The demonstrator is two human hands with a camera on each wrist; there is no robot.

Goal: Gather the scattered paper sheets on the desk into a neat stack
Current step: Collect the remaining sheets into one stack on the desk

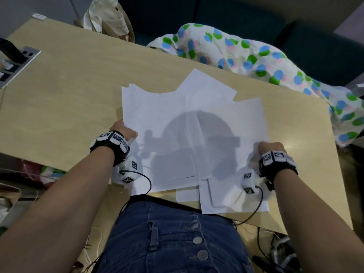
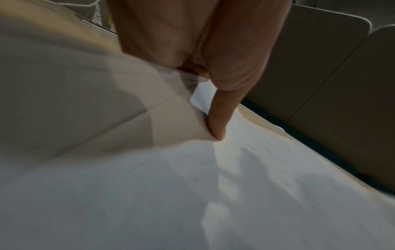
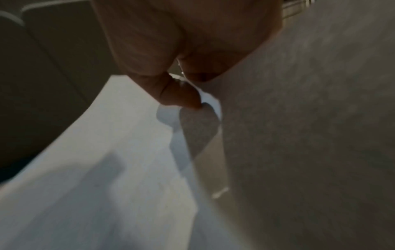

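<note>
Several white paper sheets (image 1: 189, 125) overlap in a loose fan over the middle of the wooden desk (image 1: 65, 99). My left hand (image 1: 123, 131) pinches the fan's left edge; in the left wrist view the thumb (image 2: 218, 121) presses on top of the paper (image 2: 213, 194) and the fingers are hidden beneath. My right hand (image 1: 271, 147) pinches the right edge, with its thumb (image 3: 181, 96) on the sheet (image 3: 107, 169). Two more sheets, a large one (image 1: 232, 201) and a small strip (image 1: 187, 195), lie flat by the desk's near edge.
A polka-dot cloth (image 1: 256, 56) drapes over the desk's far right edge and corner. A beige bag (image 1: 106, 18) sits beyond the far edge, and a grey socket panel (image 1: 17, 64) is set in the desk at the left. Thin cables (image 1: 145, 180) trail from both wrists.
</note>
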